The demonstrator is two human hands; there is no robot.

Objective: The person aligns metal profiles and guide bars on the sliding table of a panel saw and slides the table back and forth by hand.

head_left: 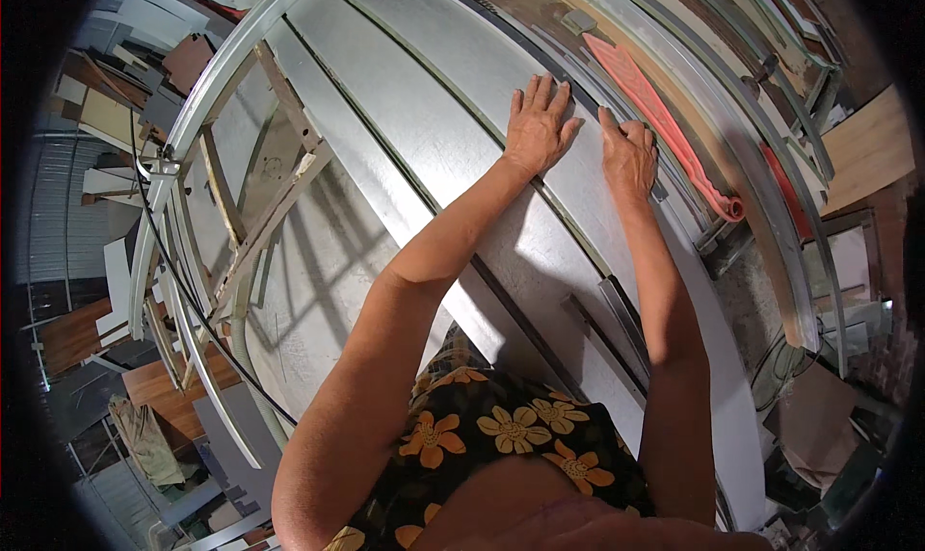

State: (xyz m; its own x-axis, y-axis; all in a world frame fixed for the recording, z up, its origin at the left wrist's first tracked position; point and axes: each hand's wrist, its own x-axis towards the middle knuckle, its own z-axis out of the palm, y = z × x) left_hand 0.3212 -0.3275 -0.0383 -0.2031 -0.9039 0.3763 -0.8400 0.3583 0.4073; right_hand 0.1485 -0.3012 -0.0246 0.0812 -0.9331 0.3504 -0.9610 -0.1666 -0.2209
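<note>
Large silvery sheet-metal panels [385, 60] lie in front of me, with narrow dark grooves running lengthwise between them. My left hand [541, 132] rests flat on one panel near its right edge, fingers spread, with nothing in it. A black edge strip [578, 93] runs along that border, close to both hands. Just right of it, my right hand [629, 158] is at the strip, index finger stretched forward and the others curled. A small grey piece [659, 191] shows beside its heel; whatever lies inside those fingers is hidden. Nearer me, a short dark bar [624, 310] lies along a groove.
A salmon-red ribbed plastic piece [665, 118] lies right of the panels, beside long curved metal strips [761, 195]. To the left stands a metal frame [275, 219] with a black cable [193, 301] across it. Boards and offcuts [106, 118] are piled around.
</note>
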